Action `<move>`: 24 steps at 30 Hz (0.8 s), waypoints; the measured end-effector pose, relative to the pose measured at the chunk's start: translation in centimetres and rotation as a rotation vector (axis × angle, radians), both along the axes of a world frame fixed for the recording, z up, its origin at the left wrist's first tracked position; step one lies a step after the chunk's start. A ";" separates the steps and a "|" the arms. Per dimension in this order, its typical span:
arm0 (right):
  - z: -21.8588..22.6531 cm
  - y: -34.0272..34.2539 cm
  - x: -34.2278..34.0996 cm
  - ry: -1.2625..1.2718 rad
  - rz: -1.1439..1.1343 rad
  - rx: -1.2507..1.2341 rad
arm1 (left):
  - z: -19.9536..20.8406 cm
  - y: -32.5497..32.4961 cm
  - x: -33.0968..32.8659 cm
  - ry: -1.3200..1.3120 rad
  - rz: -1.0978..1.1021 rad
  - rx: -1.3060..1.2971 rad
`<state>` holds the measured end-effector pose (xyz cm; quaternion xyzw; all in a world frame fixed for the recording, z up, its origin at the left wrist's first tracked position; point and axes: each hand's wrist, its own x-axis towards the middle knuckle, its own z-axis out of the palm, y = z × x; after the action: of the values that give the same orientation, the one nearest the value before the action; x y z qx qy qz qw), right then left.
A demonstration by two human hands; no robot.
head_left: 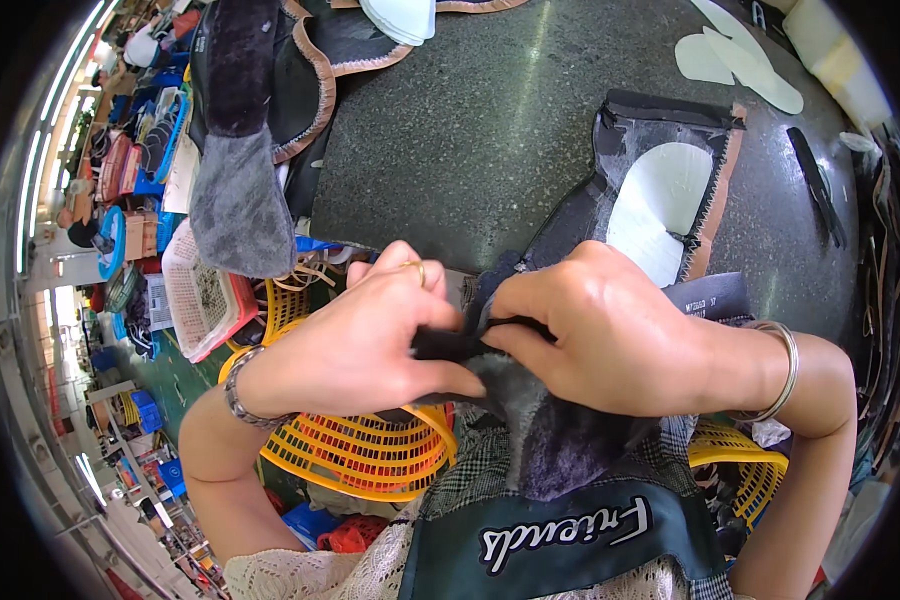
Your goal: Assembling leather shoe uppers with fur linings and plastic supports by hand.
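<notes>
In front of my chest, both my hands pinch a dark piece lined with grey plush (555,440), which looks like part of a shoe upper. My left hand (365,335), with a ring and a watch at the wrist, grips its left edge between thumb and fingers. Close beside it, my right hand (610,335) pinches the upper part near the middle. Just beyond my right hand lies a black shoe-upper piece (610,150) with a white oval insert (670,185) and a zigzag-stitched tan edge. Whether it joins the held piece is hidden by my hands.
The dark speckled tabletop (450,130) carries white cut-outs (740,65) and a black strip (815,185) at the right. Plush-lined pieces (245,190) hang over its left edge. Yellow baskets (360,455) stand below, a white basket (198,285) farther left. An apron (570,535) covers my lap.
</notes>
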<state>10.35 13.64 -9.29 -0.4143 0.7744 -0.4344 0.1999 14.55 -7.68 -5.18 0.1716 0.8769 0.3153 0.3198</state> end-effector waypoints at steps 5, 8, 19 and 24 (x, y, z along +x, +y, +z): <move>2.5 1.2 0.4 0.067 0.099 0.129 | -1.0 -0.2 -0.1 -0.030 0.041 -0.010; 3.0 2.5 -0.3 0.058 0.060 0.123 | -1.4 -0.8 0.1 -0.065 0.062 0.093; 0.7 1.9 -2.7 -0.091 0.003 -0.020 | -1.7 -0.5 -0.6 -0.380 0.215 0.383; 0.4 1.0 -2.5 -0.056 -0.028 -0.033 | -0.9 0.9 -2.4 -0.232 0.124 0.060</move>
<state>7.88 14.65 -8.90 -0.3943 0.7669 -0.4614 0.2086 12.20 -6.82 -6.10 0.0891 0.8330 0.3782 0.3938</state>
